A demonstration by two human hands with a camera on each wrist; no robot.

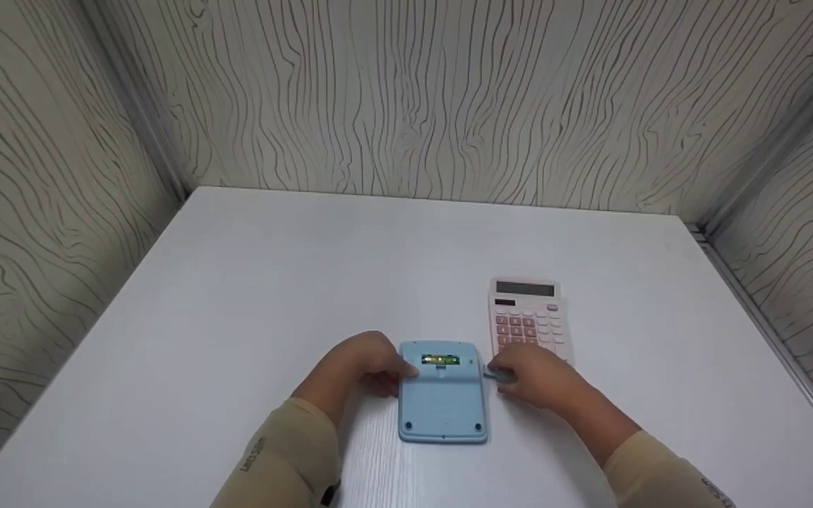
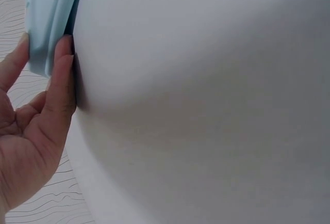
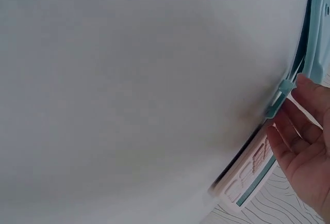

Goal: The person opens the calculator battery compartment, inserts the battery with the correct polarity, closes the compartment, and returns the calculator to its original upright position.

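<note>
A light blue calculator [image 1: 442, 406] lies face down on the white table, its battery slot uncovered at the far end. One small green-and-gold battery [image 1: 440, 360] sits in that slot. My left hand [image 1: 371, 356] grips the calculator's left edge, thumb on the back; the left wrist view shows the fingers [image 2: 63, 74] under the blue casing. Beside the right edge, my right hand [image 1: 540, 377] pinches a small blue battery cover [image 3: 280, 98], held just off the calculator. Part of the cover is hidden by the fingers.
A pink calculator [image 1: 528, 301] lies face up just beyond my right hand, which hides its near part. The white table [image 1: 293, 268] is bounded by wood-grain patterned panels [image 1: 406, 92] at the back and both sides.
</note>
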